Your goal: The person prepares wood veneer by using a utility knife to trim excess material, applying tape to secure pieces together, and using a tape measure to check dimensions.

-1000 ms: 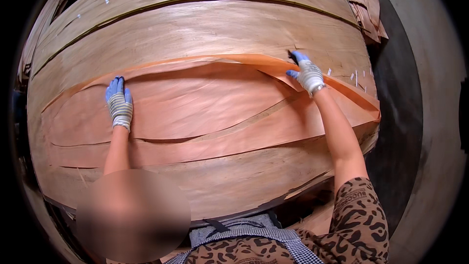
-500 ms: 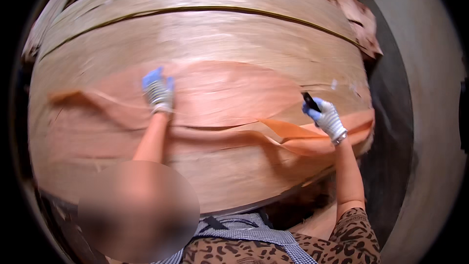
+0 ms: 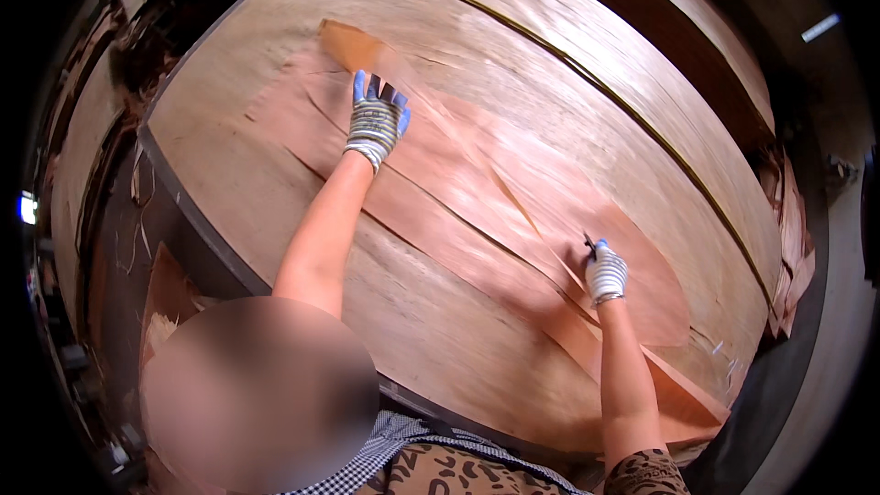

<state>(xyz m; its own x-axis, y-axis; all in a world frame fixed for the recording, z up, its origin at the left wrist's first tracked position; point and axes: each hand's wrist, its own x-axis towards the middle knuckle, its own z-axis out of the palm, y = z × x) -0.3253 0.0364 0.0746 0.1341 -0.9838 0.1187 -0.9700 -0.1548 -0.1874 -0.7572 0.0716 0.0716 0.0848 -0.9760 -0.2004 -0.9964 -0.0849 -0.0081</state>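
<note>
My left hand [image 3: 376, 124], in a striped glove with blue fingers, reaches over a thin reddish wood veneer sheet [image 3: 486, 151]. Its fingers are stretched out, beside an upturned orange-brown end [image 3: 348, 44] of the veneer. In a matching glove, my right hand [image 3: 608, 273] is closed on a small black tool [image 3: 588, 243] whose kind I cannot make out. That hand is over the right part of the sheet, near a long folded edge. The veneer lies across a wide pale wood sheet [image 3: 440, 312] and rises in a fold [image 3: 678, 390] at the lower right.
A long dark split [image 3: 587, 73] runs through the pale sheet's far part. Ragged veneer pieces [image 3: 788, 238] hang beyond the right end. On the left, stacked wood sheets [image 3: 87, 156] and scraps stand past the dark table edge [image 3: 206, 225]. A blurred disc covers the lower left.
The view has turned, so the sheet now slants down to the right. My left hand has moved out to the veneer's upturned left end. My right hand still grips the black tool.
</note>
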